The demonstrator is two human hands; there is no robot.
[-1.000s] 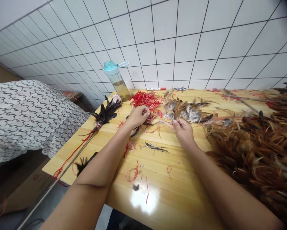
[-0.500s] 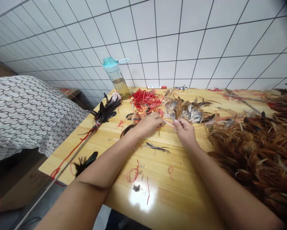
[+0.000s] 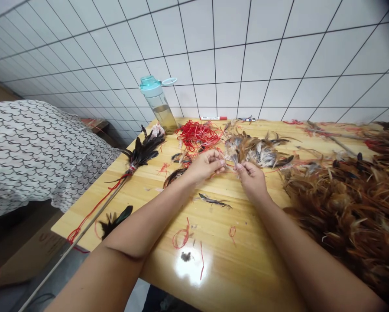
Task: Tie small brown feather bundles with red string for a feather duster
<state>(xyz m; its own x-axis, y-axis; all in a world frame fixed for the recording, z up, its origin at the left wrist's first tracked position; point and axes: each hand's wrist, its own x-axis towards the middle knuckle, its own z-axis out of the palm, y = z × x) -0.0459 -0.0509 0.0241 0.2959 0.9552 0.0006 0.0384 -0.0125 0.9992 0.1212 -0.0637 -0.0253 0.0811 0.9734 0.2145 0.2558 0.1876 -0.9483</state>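
Observation:
My left hand (image 3: 205, 166) and my right hand (image 3: 251, 178) meet over the middle of a wooden table (image 3: 253, 260), fingers pinched together. Both pinch a small bundle of brown and grey feathers (image 3: 253, 150) at its quill end, with a thin red string running between them. Just behind my left hand lies a tangle of red string (image 3: 197, 132). A loose dark feather (image 3: 214, 201) rests on the table just in front of my wrists.
A large heap of brown feathers (image 3: 350, 203) fills the right side. A thin rod tipped with black feathers (image 3: 141, 152) and bound in red string slants off the left edge. A teal-lidded bottle (image 3: 158, 106) and a red marker (image 3: 213, 118) stand by the tiled wall. A patterned cloth (image 3: 35, 147) lies left.
My left hand has moved right, from the red string tangle to the quill end of the feather bundle, where it now meets my right hand. The right hand barely moved.

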